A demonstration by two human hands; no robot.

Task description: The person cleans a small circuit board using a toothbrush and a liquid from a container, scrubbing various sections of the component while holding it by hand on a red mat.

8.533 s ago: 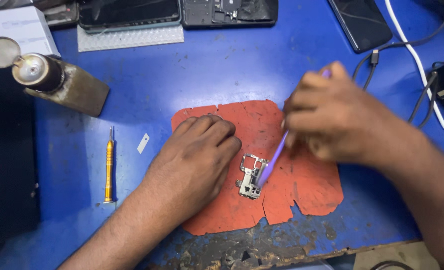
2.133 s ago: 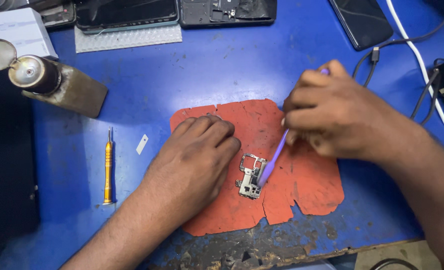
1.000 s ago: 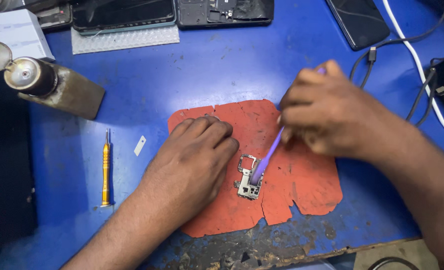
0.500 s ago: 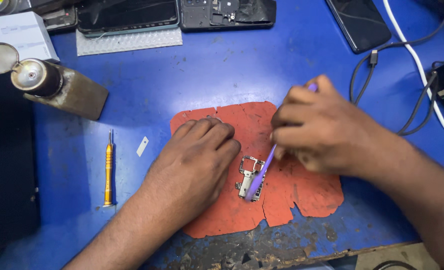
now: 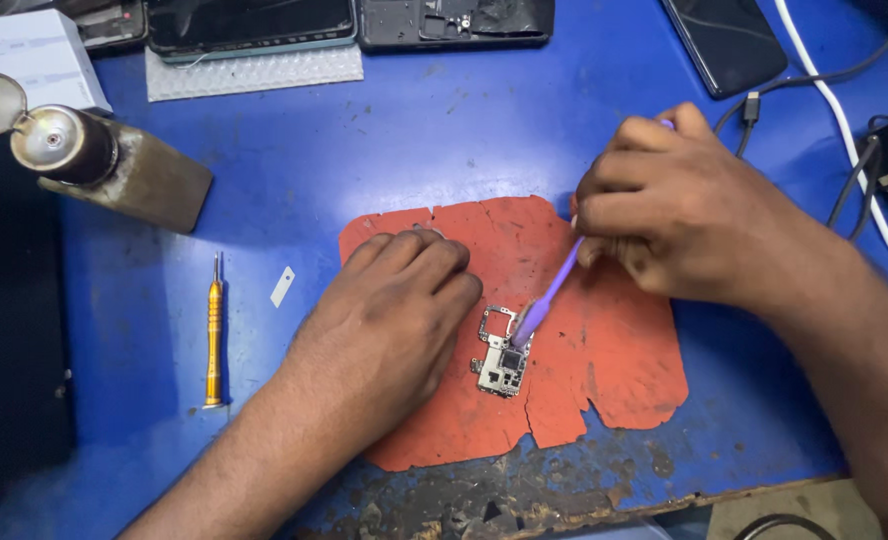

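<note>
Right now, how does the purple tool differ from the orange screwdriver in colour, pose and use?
The purple tool is held in the right hand; the orange screwdriver lies loose on the blue table, untouched. The purple tool slants down to the small circuit board on the red mat, which the left hand steadies; the orange screwdriver lies flat off the mat, left of it. Both are slim hand tools.

Here's a phone repair bench: a scuffed blue worktop [image 5: 464,130] with a burnt, chipped front edge, an orange heat mat [image 5: 604,370] carrying a bare circuit board [image 5: 502,362], opened phones [image 5: 454,20] along the back, a small yellow screwdriver [image 5: 213,330], charging cables [image 5: 844,110].
</note>
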